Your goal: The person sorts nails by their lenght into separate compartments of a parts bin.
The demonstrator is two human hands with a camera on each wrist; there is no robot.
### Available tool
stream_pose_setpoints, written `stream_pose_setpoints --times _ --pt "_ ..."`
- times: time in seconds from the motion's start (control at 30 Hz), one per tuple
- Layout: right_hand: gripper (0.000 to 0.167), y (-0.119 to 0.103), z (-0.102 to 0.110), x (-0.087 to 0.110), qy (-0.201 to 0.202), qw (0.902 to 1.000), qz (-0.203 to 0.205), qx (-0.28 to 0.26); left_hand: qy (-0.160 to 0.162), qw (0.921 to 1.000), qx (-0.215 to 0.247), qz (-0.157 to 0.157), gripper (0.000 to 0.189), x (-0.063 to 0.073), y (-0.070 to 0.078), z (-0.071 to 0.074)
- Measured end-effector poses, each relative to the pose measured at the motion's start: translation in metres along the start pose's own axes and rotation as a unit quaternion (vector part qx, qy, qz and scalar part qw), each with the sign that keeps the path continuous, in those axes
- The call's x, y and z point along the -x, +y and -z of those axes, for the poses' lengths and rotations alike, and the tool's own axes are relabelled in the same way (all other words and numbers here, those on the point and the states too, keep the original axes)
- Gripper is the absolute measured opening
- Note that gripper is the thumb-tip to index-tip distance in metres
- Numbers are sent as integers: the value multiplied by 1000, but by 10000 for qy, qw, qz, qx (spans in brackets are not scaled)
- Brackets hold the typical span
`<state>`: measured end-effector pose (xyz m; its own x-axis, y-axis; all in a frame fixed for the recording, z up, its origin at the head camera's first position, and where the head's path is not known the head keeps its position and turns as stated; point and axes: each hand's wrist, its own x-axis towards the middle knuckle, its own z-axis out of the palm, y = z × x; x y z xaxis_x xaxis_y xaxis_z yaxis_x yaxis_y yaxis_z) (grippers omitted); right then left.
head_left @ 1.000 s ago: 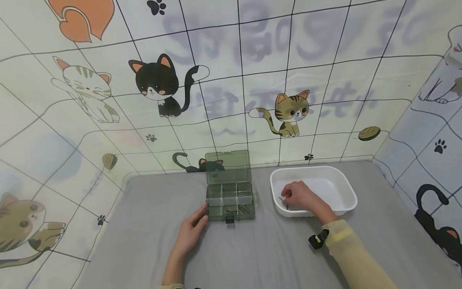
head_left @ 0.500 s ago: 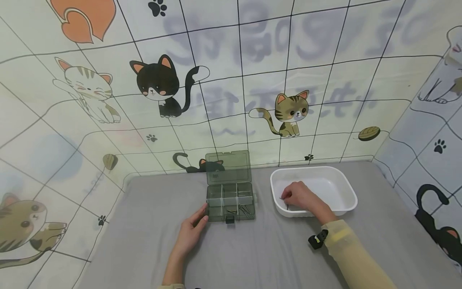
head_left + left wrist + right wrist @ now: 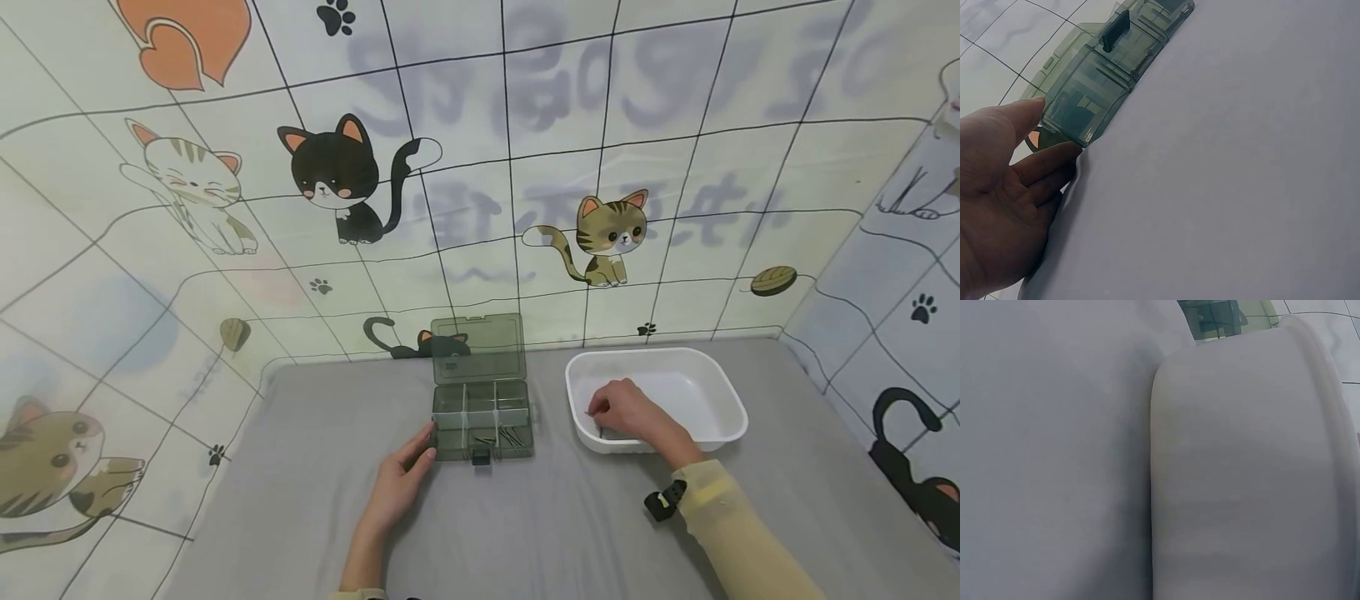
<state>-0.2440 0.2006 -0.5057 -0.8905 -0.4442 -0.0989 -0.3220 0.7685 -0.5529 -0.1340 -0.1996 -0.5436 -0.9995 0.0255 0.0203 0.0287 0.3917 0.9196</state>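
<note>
A green see-through compartment box (image 3: 480, 417) stands with its lid (image 3: 480, 350) raised at the back. Several thin metal screws (image 3: 510, 437) lie in its front compartments. My left hand (image 3: 396, 487) rests at the box's left end, thumb and fairly straight fingers touching the corner, as the left wrist view also shows. Inside the white tray (image 3: 697, 387), at its left end, my right hand (image 3: 626, 410) has its fingers curled and pinches a thin dark screw, whose tip shows beside the fingertips. The right wrist view shows the tray's outer wall (image 3: 1241, 462) but not the hand.
A grey cloth (image 3: 525, 533) covers the table. Behind and at both sides hangs a white sheet (image 3: 465, 192) printed with cats and grid lines. The box's black latch (image 3: 481, 457) faces the front. A black strap camera (image 3: 664, 500) sits on the right wrist.
The whole head view has shifted slightly to the right. Both hands keep their places at the box and in the tray, with only tiny finger movement on the right.
</note>
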Motion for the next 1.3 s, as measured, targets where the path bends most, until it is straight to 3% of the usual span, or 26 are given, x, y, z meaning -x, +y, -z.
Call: stream_pose_setpoints --times 0.87,1.07,1.3 --pt "18 -24 23 16 1013 9942 -138 -326 55 10000 -7 -9 46 1 -1 -1" --pt "17 -36 26 20 1165 9922 80 -427 42 10000 9 -19 46 1 -1 -1" --pt "13 -49 14 18 1295 9880 428 -721 81 10000 -20 -52 46 0 -3 -2"
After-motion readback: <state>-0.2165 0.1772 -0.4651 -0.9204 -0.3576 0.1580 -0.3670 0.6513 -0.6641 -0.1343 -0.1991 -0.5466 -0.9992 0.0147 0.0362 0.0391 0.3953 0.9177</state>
